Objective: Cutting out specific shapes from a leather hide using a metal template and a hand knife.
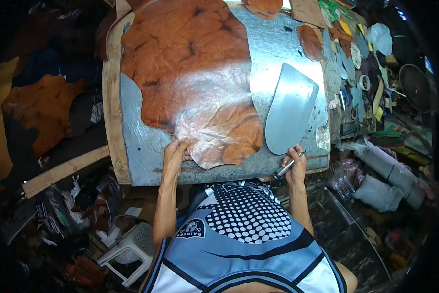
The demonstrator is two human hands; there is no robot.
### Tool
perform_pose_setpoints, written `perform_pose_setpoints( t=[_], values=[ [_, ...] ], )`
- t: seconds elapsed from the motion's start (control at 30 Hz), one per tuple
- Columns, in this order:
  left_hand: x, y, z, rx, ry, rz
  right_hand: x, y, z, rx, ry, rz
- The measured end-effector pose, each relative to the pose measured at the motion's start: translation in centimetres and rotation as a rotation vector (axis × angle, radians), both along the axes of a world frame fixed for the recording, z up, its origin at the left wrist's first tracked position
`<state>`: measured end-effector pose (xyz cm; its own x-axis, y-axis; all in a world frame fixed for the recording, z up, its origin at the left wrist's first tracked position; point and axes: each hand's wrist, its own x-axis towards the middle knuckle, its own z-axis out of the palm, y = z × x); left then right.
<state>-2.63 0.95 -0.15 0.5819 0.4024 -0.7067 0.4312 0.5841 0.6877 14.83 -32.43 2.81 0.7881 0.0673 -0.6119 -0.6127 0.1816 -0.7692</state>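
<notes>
A large orange-brown leather hide [195, 83] with dark marbling lies across the metal-topped table, its near end creased and shiny. My left hand [174, 152] is at the hide's near left edge, with thumb and fingers pinching the leather. In my right hand [294, 166] is a short silver rod-shaped tool [284, 169], slanting down to the left by the table's front edge. Its exact kind is hard to make out. Just beyond that hand lies a smooth grey template [290, 112], rounded at its near end and pointed at the far right.
The table [141, 166] has a wooden left rim [114, 97]. Smaller leather pieces [310, 43] lie toward its far right. A cluttered bench [349, 93] with templates and a tape roll stands at the right. A white plastic stool [131, 246] is below left, near a wooden plank [65, 171].
</notes>
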Motion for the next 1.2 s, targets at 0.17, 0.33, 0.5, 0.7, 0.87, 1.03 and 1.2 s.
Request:
perform_pose_setpoints(
  t=[0.17,0.33,0.5,0.7,0.87,1.03,1.2],
  values=[
    [0.2,0.1,0.0,-0.051,0.026,0.062,0.0,-0.4,-0.4,0.008,-0.01,0.018],
    [0.2,0.0,-0.9,-0.021,0.014,0.036,0.1,-0.1,-0.4,-0.018,-0.026,0.017],
    [0.0,0.0,-1.2,-0.026,-0.048,-0.012,0.4,-0.4,-0.7,-0.039,-0.01,-0.002],
    [-1.6,-0.4,-0.1,0.04,0.037,-0.093,0.5,0.3,-0.1,-0.049,-0.007,0.014],
    [-3.5,-1.3,0.6,0.069,0.156,-0.184,0.7,-0.1,-0.3,-0.069,-0.009,0.012],
    [-3.5,-1.0,0.9,0.052,0.222,-0.218,0.7,0.0,-0.1,-0.058,0.0,0.016],
    [-3.6,-0.2,-0.4,-0.156,0.081,0.168,0.9,0.2,0.0,-0.08,0.015,0.002]
  ],
)
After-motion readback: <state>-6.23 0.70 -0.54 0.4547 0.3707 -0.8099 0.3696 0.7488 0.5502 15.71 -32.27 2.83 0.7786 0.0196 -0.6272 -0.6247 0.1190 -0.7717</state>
